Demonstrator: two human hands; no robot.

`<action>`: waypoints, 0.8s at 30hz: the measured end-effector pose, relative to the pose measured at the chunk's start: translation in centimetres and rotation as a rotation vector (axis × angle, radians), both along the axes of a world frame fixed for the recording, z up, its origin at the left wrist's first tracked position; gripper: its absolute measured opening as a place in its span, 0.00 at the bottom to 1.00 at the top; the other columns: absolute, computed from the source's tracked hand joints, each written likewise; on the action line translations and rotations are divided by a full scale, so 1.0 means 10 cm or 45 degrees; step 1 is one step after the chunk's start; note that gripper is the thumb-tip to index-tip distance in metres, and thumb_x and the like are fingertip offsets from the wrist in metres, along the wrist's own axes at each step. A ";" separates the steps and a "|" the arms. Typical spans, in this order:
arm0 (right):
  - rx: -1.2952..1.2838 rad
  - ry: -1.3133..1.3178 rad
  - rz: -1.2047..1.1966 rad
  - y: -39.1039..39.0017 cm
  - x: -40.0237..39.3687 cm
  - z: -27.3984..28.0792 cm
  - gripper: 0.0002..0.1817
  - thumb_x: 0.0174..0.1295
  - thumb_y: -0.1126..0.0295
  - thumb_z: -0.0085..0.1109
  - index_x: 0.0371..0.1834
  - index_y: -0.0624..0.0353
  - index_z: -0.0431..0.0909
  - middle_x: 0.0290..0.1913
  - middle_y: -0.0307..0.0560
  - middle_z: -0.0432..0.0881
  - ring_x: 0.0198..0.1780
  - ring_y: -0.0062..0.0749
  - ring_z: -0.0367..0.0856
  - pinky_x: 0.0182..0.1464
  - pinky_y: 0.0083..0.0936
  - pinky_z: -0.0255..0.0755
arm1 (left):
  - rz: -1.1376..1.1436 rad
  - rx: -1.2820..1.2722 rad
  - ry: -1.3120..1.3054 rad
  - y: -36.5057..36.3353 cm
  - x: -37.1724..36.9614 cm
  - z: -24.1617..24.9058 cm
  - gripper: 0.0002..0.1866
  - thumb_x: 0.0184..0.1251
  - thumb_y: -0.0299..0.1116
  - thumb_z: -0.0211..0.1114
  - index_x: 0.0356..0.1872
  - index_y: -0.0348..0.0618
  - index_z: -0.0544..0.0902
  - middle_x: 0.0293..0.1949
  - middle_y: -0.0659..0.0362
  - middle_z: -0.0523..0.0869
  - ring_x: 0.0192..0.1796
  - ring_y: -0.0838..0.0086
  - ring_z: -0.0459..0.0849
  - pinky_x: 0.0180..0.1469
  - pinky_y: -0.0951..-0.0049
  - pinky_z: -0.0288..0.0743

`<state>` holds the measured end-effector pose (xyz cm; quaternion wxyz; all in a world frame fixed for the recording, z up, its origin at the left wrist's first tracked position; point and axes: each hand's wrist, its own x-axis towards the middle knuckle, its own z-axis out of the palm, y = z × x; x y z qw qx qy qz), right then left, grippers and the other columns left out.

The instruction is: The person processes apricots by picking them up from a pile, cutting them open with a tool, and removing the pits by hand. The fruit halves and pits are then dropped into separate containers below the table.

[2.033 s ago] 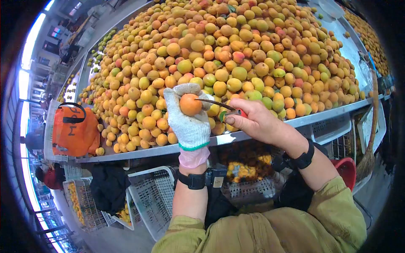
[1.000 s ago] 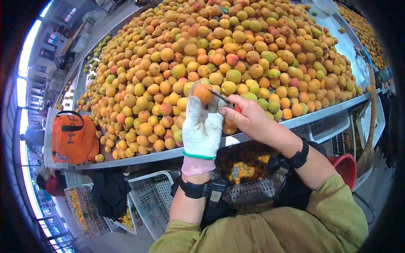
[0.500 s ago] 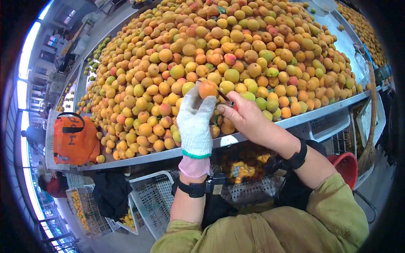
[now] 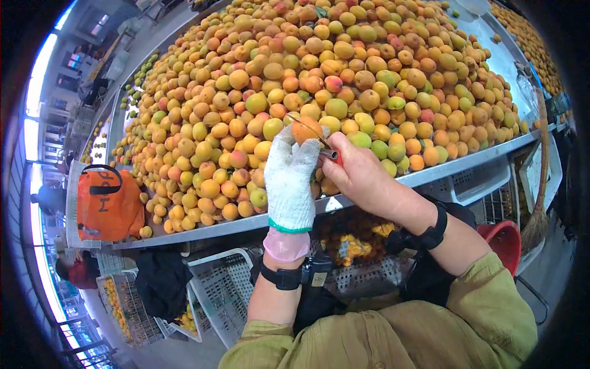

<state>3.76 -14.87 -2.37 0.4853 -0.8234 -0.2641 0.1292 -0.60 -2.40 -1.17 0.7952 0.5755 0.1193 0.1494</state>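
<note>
Gripping one orange apricot in gloved left hand, fingers curled round it, just above near edge of metal table. Pinching red-handled knife in bare right hand, blade lying across fruit. Apricot heap filling table beyond; orange bag sitting at left.

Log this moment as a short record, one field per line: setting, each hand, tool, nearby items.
Setting: metal table heaped with a pile of apricots
Left hand: in a white knit glove, holding one apricot up
Right hand: bare, gripping a knife with a red handle, blade laid across the held fruit
Left of the pile: orange bag with a black handle
Below table: white perforated crates; red bucket
</note>
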 end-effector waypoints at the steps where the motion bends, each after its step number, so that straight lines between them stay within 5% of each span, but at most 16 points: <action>1: -0.007 -0.046 -0.007 0.00 0.00 0.01 0.15 0.66 0.61 0.53 0.40 0.63 0.65 0.28 0.62 0.80 0.34 0.61 0.80 0.35 0.50 0.71 | 0.010 0.000 0.003 0.00 -0.01 0.01 0.15 0.71 0.32 0.59 0.53 0.35 0.75 0.47 0.58 0.81 0.48 0.76 0.79 0.52 0.75 0.73; 18: -0.118 -0.241 -0.008 -0.04 -0.03 -0.03 0.15 0.64 0.59 0.57 0.36 0.60 0.68 0.26 0.55 0.81 0.30 0.56 0.82 0.31 0.48 0.74 | -0.201 -0.935 -0.127 0.08 0.01 -0.08 0.28 0.71 0.50 0.56 0.60 0.38 0.71 0.58 0.49 0.77 0.60 0.63 0.76 0.62 0.64 0.70; 21: -0.112 -0.236 0.102 -0.13 0.02 -0.07 0.15 0.63 0.59 0.59 0.37 0.60 0.71 0.24 0.53 0.78 0.28 0.51 0.81 0.30 0.42 0.74 | -0.125 -0.964 -0.146 0.21 0.01 -0.05 0.27 0.69 0.50 0.59 0.60 0.41 0.71 0.58 0.50 0.77 0.60 0.64 0.76 0.62 0.60 0.70; 23: 0.132 -0.166 -0.052 -0.20 0.05 -0.05 0.15 0.62 0.59 0.61 0.38 0.59 0.73 0.22 0.50 0.73 0.27 0.40 0.79 0.30 0.33 0.73 | 0.003 -0.712 -0.037 0.34 -0.02 -0.13 0.29 0.67 0.49 0.62 0.61 0.41 0.71 0.57 0.53 0.77 0.60 0.63 0.75 0.62 0.53 0.71; 24: 0.121 -0.064 -0.084 -0.24 0.11 0.02 0.17 0.63 0.58 0.62 0.45 0.60 0.74 0.26 0.44 0.75 0.30 0.27 0.76 0.33 0.24 0.72 | 0.028 -0.569 -0.048 0.28 -0.04 -0.04 0.25 0.69 0.40 0.62 0.62 0.39 0.70 0.53 0.55 0.78 0.56 0.67 0.77 0.61 0.60 0.72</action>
